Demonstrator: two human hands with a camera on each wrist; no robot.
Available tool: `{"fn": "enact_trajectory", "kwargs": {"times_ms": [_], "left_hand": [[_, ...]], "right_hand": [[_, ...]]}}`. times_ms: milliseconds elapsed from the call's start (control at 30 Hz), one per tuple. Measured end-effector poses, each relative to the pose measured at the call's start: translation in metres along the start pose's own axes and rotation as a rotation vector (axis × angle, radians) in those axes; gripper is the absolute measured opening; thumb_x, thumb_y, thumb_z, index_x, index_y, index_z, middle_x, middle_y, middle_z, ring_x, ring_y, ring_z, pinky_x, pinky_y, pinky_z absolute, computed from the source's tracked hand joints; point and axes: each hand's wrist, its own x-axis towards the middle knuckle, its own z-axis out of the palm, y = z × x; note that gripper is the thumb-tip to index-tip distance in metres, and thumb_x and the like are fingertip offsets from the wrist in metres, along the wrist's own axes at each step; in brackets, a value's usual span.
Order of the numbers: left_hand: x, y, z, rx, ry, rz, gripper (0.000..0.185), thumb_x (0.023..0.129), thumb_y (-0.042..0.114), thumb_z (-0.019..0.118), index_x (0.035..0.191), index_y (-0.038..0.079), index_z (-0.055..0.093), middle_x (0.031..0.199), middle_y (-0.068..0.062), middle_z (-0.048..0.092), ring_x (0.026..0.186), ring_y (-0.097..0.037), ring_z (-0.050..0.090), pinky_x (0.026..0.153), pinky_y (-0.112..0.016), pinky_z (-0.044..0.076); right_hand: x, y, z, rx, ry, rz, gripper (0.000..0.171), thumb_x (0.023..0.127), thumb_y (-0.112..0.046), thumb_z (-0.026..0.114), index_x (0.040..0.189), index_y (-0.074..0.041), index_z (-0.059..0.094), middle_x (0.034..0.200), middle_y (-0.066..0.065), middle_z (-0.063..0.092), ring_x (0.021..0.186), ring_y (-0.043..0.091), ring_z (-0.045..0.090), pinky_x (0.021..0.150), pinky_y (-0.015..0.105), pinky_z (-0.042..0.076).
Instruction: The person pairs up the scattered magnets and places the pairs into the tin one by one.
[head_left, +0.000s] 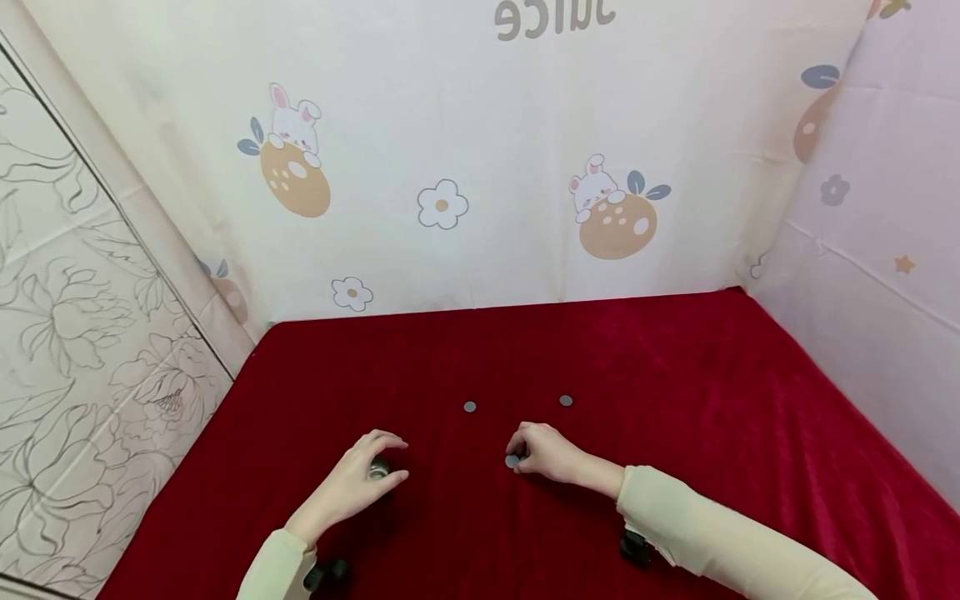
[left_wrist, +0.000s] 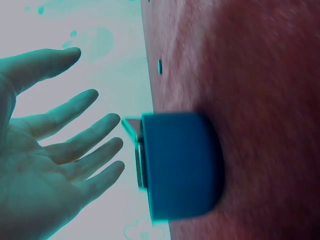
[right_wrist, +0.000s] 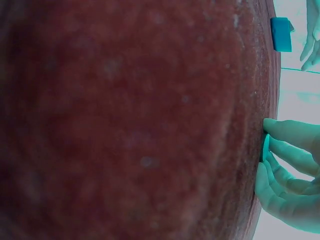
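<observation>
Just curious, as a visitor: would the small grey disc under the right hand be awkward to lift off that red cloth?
Probably fiddly: the disc looks thin and flat on the soft red cloth, leaving little edge for the right hand. It seems stiff and light, and unlikely to roll while flat.

Table (head_left: pixel 675 400): bounded by a printed sheet (head_left: pixel 480 125) standing along its far edge and continuing down its right side; a patterned wall panel (head_left: pixel 67 333) stood to its left.

Left hand (head_left: pixel 360 483): lay on the near left part of the table, directly over a small round container (head_left: pixel 378 469).

Right hand (head_left: pixel 543 454): lay just right of centre, fingertips touching a coin (head_left: pixel 512 460) on the table, near the left hand but apart from it.

Second coin (head_left: pixel 469 407): lay behind and between the two hands.

Third coin (head_left: pixel 566 401): lay behind the right hand, to the right of the second coin, well apart from it.
</observation>
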Motion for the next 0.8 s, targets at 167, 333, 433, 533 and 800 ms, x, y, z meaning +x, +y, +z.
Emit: {"fn": "enact_trajectory", "kwargs": {"times_ms": [167,333,433,533,800], "left_hand": [[-0.008,-0.01,-0.004,0.023,0.044,0.007,0.035,0.079,0.023,0.067,0.11,0.01,0.057,0.11,0.003,0.05,0.103,-0.02,0.049,0.082,-0.042,0.042],[-0.015,-0.019,-0.007,0.052,0.094,0.022,0.037,0.076,0.017,0.07,0.108,0.008,0.058,0.108,0.003,0.052,0.101,-0.019,0.051,0.082,-0.038,0.043],[-0.018,-0.024,-0.008,0.055,0.114,0.012,0.039,0.074,0.015,0.072,0.109,0.006,0.058,0.107,0.003,0.052,0.101,-0.018,0.052,0.082,-0.037,0.043],[-0.02,-0.027,-0.009,0.05,0.106,-0.007,0.041,0.074,0.015,0.071,0.111,0.005,0.056,0.108,0.001,0.052,0.101,-0.02,0.052,0.082,-0.039,0.043],[-0.024,-0.034,-0.012,0.049,0.077,-0.053,0.047,0.074,0.016,0.072,0.115,0.005,0.053,0.11,-0.002,0.051,0.104,-0.022,0.051,0.083,-0.042,0.042]], "right_hand": [[0.0,-0.002,0.0,-0.029,-0.003,-0.012,0.013,0.071,0.003,0.065,0.084,0.001,0.066,0.078,0.004,0.054,0.068,0.015,0.054,0.06,0.02,0.044],[0.001,-0.003,0.002,-0.05,-0.014,-0.003,0.013,0.071,0.002,0.064,0.084,0.0,0.065,0.078,0.003,0.054,0.067,0.013,0.051,0.059,0.02,0.043],[0.001,-0.004,0.002,-0.048,-0.011,-0.014,0.013,0.072,0.002,0.063,0.084,0.0,0.064,0.079,0.004,0.055,0.068,0.014,0.052,0.059,0.02,0.043],[0.003,-0.005,0.001,-0.03,-0.003,-0.031,0.014,0.071,0.002,0.063,0.085,0.001,0.065,0.081,0.005,0.057,0.069,0.014,0.054,0.059,0.019,0.044],[0.012,-0.017,0.0,0.059,-0.012,-0.039,0.016,0.072,0.002,0.064,0.088,0.002,0.066,0.081,0.006,0.06,0.068,0.012,0.055,0.059,0.019,0.044]]}}
